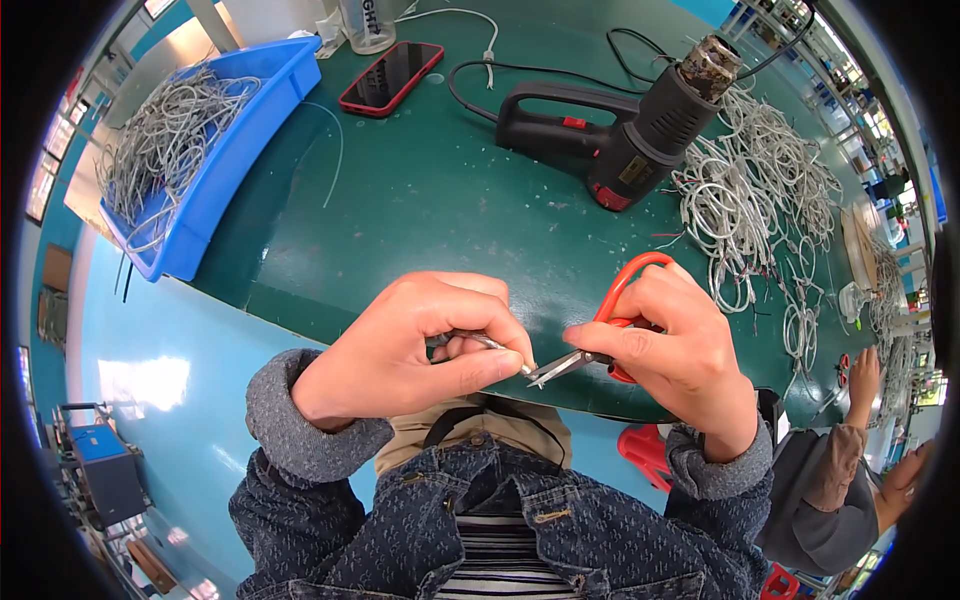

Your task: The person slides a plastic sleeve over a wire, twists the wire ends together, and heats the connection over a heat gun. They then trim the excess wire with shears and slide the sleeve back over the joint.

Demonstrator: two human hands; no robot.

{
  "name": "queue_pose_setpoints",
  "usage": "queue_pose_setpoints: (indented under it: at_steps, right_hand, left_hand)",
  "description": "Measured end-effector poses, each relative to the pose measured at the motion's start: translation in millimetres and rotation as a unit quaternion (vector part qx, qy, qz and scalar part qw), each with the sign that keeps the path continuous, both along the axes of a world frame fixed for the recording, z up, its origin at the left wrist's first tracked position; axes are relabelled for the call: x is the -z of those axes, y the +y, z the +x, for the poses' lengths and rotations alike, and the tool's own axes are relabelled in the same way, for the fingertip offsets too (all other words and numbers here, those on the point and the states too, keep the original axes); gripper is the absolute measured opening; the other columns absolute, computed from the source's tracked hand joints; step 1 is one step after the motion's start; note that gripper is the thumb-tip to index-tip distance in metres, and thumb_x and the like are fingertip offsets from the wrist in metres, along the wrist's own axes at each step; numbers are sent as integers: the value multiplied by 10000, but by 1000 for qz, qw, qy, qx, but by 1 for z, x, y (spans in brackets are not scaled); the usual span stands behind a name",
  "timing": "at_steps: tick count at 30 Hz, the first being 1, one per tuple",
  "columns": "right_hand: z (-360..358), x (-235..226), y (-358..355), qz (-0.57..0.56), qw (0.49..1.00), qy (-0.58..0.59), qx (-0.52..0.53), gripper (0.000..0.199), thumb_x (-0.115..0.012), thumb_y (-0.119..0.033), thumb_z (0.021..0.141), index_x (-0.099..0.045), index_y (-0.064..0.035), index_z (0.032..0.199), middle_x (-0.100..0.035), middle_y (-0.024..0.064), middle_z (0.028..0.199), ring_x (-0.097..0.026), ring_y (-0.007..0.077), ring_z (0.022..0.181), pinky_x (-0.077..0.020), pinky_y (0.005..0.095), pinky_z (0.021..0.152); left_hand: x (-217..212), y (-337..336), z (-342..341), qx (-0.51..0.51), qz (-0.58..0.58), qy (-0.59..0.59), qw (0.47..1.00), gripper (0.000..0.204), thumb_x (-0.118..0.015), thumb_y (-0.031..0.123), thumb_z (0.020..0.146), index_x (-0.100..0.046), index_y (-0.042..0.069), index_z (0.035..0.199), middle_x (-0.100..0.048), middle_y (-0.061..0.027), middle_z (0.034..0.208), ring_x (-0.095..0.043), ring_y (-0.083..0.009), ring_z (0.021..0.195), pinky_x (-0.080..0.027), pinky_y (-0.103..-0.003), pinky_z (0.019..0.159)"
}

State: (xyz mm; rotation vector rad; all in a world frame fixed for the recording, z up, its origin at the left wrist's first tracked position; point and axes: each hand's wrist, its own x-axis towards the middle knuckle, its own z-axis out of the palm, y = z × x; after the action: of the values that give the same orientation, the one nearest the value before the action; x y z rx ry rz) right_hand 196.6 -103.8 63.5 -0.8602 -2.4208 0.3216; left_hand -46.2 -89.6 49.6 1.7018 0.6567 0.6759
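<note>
Between the thumb and fingers of my left hand (425,345) is a thin grey cable (478,340), its short end poking out past the fingertips. My right hand (675,350) grips a pair of scissors (628,278) by their red-orange handles. The scissor blades (560,370) are slightly apart and reach the cable end, just right of my left thumb. Most of the cable is hidden behind my left fingers. Both hands are close together over the front edge of the green table (400,220).
A blue bin (215,215) full of grey cables stands at the left. Behind my hands lie a red-edged phone (392,78) and a black heat gun (640,140). Coiled cables (730,210) heap up at the right. Farther right sits another person (825,500), beside other scissors (843,370).
</note>
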Motion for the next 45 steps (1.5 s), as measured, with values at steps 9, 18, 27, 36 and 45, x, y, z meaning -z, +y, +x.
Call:
queue_pose_setpoints:
  at_steps: [9,18,27,36,45]
  right_hand:
    - [-2,3,0,-7,1000,17,-6,335,-672,-36,615,-700,-139,933,-503,4,695,-476,173,622,-374,297,573]
    - [-2,1,0,12,1000,-5,-17,349,-670,-55,618,-695,-143,955,-505,1,684,-470,169,615,-371,304,570]
    - [-7,7,-4,95,995,-26,-29,364,-648,-109,585,-683,-106,948,-488,-1,666,-464,161,573,-363,299,524]
    - [-7,10,-7,147,988,-25,-45,406,-617,-128,548,-677,-69,946,-440,-11,595,-440,141,496,-336,287,441]
    - [-7,13,-10,140,989,-17,-37,394,-623,-114,554,-673,-54,940,-445,-1,597,-456,144,501,-347,276,438]
  left_hand:
    - [2,0,-1,5,16,7,1000,64,-627,49,775,-668,23,817,-480,-7,654,-406,-87,565,-304,-243,512]
    - [5,0,-2,26,10,11,1000,81,-652,97,795,-663,20,818,-485,-13,662,-409,-94,565,-308,-249,511]
    - [9,0,-6,34,-31,2,999,118,-658,134,808,-655,15,811,-489,-11,667,-409,-95,584,-308,-249,529]
    - [9,4,-8,53,-40,-8,998,147,-653,162,812,-655,15,816,-489,-9,669,-410,-95,591,-306,-247,536]
    - [9,8,-9,56,-50,-22,997,126,-630,125,814,-647,1,824,-514,-14,695,-443,-86,617,-327,-241,556]
